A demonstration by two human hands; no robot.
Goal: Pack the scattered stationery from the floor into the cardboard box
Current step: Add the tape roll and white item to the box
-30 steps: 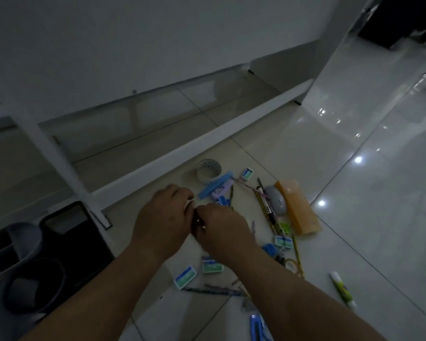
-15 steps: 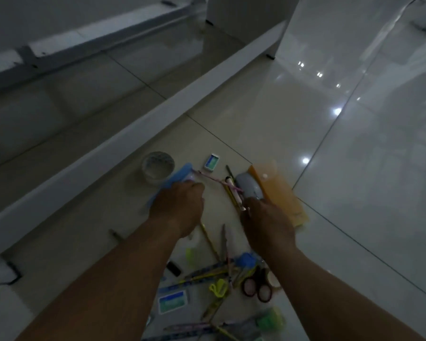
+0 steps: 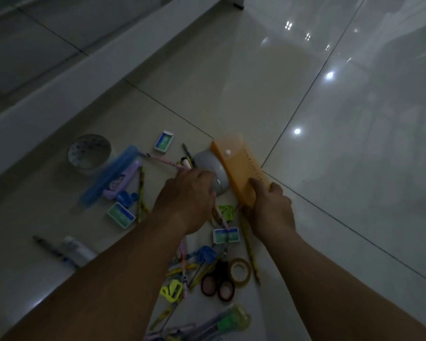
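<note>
My right hand (image 3: 268,207) clasps the orange case (image 3: 239,171); my left hand (image 3: 187,195) curls over the mouse (image 3: 210,166), grip unclear; lift both level.

Counted on the floor (image 3: 354,143): three small blue-and-green boxes, one (image 3: 164,141) at the top, one (image 3: 121,215) at left and one (image 3: 226,235) between the forearms; two tape rolls, a large one (image 3: 89,151) and a small brown one (image 3: 240,269); one orange case (image 3: 239,168); one grey computer mouse (image 3: 210,166); one pair of scissors (image 3: 218,283). Also one blue case (image 3: 108,177), one purple item (image 3: 122,179) beside it, one yellow sharpener (image 3: 171,289), and two hands, the left (image 3: 187,201) and the right (image 3: 268,210). Pencils and pens lay in a blurred heap and could not be counted surely.
</note>
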